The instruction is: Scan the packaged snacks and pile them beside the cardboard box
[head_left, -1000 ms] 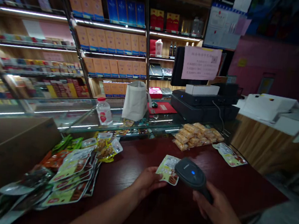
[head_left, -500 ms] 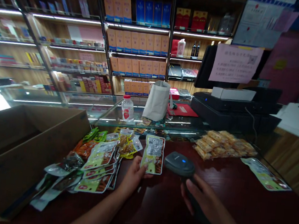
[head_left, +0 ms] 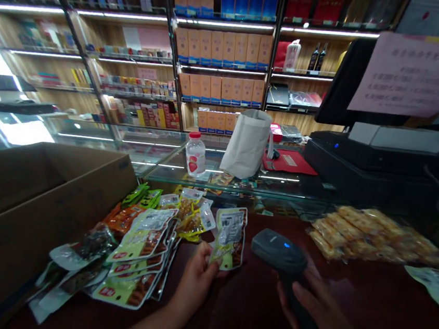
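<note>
My left hand (head_left: 199, 271) pinches the lower left edge of a green and white snack packet (head_left: 229, 239), its printed back toward me. In my right hand (head_left: 318, 306) is a dark barcode scanner (head_left: 279, 250) with a blue light on top; its head points left toward the packet, apart from it. Left of my left hand lies a stack of similar snack packets (head_left: 136, 245), with yellow snack packets (head_left: 194, 217), orange packets (head_left: 123, 220) and green packets (head_left: 143, 196) behind. Dark clear-wrapped packets (head_left: 95, 243) lie beside the stack.
A cardboard box (head_left: 83, 192) stands at the left. Wrapped pastries (head_left: 372, 235) and another green packet (head_left: 437, 289) lie at the right. Behind, on a glass counter, are a bottle (head_left: 195, 157), a white paper bag (head_left: 247, 146), a red mat (head_left: 292, 161) and a monitor (head_left: 343, 83).
The view has shifted left and closer, so the pastries and right-hand packet sit farther right. Both hands keep hold of the packet and the scanner, with little movement between them.
</note>
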### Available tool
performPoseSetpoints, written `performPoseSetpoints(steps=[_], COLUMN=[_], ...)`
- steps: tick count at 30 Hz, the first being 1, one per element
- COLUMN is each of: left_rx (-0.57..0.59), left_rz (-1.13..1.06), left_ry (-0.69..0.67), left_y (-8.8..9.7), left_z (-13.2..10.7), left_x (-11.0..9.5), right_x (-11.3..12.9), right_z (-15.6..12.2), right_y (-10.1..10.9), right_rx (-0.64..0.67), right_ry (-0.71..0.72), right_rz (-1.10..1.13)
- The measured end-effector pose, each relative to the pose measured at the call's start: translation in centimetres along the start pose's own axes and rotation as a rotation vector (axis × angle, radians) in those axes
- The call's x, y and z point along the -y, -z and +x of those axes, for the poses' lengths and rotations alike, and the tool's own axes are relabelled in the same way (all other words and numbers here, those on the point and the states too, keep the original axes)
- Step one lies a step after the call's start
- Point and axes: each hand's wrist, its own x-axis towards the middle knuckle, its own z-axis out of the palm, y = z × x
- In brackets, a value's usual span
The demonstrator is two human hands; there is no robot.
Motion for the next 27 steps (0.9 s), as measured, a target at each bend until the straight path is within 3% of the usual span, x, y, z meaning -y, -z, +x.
performPoseSetpoints(steps=[5, 15, 27], left_rx=[0.013, -0.002, -0.044], left_rz=[0.099, 0.237, 0.322], left_ry=[0.047, 0.084, 0.056], left_y=[0.0, 0.1, 0.4], left_z=[-0.4, -0.3, -0.3], left_x=[-0.1, -0.5, -0.5], right_x=[-2.2, 1.7, 0.5], right_z=[-1.1, -1.4, -1.5], right_y=[0.5, -0.6, -0.3], right_rx=[-0.078, -0.068, 0.055], right_ry=[-0.012, -0.039, 0.037], right_rz=[-0.005, 0.040, 0.071])
